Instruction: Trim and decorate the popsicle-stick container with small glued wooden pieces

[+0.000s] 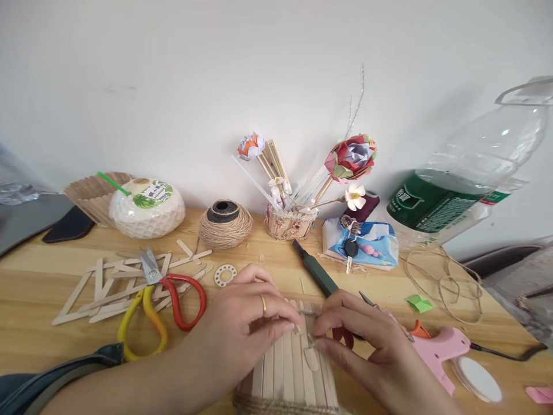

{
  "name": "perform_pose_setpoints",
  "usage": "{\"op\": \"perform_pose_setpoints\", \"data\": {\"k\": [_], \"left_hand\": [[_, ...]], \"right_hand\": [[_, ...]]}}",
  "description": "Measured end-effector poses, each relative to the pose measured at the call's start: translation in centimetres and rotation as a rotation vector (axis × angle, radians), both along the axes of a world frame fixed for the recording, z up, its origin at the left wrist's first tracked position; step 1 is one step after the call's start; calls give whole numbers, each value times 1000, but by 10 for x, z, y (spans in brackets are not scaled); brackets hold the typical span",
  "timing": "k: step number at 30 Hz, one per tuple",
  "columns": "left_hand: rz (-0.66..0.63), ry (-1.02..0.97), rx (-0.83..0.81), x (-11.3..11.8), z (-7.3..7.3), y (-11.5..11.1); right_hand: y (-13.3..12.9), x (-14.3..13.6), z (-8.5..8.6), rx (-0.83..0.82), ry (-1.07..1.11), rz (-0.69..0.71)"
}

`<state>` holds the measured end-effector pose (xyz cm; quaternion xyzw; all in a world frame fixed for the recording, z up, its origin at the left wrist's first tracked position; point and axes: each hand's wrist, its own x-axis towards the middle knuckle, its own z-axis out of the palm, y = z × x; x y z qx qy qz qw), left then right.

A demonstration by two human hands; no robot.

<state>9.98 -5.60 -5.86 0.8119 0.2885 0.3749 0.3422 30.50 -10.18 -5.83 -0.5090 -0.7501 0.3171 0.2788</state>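
Note:
A panel of craft sticks (283, 372) laid side by side sits at the bottom centre, with twine (285, 406) wound across its near end. A short rounded stick piece (311, 358) lies on its face. Over the panel's far part, my left hand (254, 317) has thumb and index finger pinched at a tiny pale bit too small to name. To the right, my right hand (367, 340) is closed in a pinch beside the rounded piece; its fingertips hide whatever they grip. Scissors (151, 271) with red and yellow handles lie left of my left hand.
Loose craft sticks (103, 294) lie left, below a white coconut drink (147, 210) and a twine spool (225, 223). A decorated flower holder (291, 222) stands behind. A dark green tool (319, 274), pink glue gun (440, 351) and large bottle (458, 173) are rightward.

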Motion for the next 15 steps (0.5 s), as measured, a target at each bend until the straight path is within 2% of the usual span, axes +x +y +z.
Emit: {"op": "perform_pose_setpoints", "data": {"k": [4,15], "left_hand": [[-29,27,81,2,1,1],[-85,128,173,-8,5,0]], "right_hand": [[0,-1,-1,3,19,-30],[-2,0,1,-18,23,-27]]}}
